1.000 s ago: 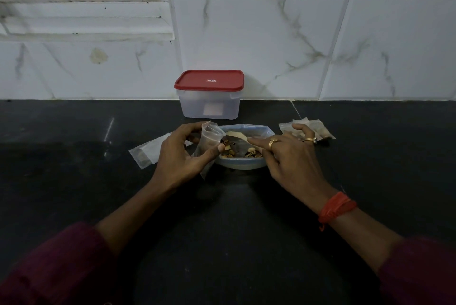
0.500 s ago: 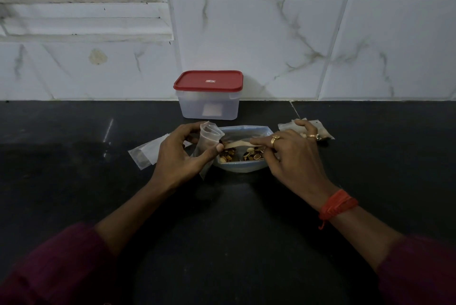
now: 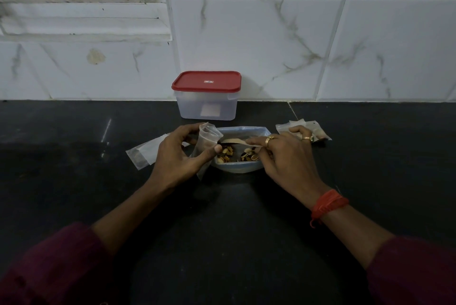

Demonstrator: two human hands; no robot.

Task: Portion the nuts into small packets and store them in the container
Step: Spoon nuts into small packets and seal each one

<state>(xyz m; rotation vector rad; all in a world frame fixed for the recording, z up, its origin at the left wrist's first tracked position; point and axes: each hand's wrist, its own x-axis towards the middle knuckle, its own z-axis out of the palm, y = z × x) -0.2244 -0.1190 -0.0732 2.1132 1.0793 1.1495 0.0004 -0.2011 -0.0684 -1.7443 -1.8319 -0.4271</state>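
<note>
A pale blue bowl (image 3: 235, 168) of mixed nuts (image 3: 228, 153) sits on the black counter in front of me. My left hand (image 3: 177, 154) pinches a small clear packet (image 3: 206, 142) open at the bowl's left rim. My right hand (image 3: 286, 156) grips a light wooden spoon (image 3: 233, 141), whose bowl end points into the packet's mouth. A clear container with a red lid (image 3: 206, 93) stands shut behind the bowl, against the wall.
Flat empty packets (image 3: 142, 154) lie to the left of my left hand. More packets (image 3: 296, 126), some with nuts in them, lie behind my right hand. A white tiled wall (image 3: 296, 45) bounds the black counter (image 3: 222, 230) at the back.
The spoon has lifted out of the nuts and moved left, its tip now at the packet's mouth. My left hand and the packet have hardly moved.
</note>
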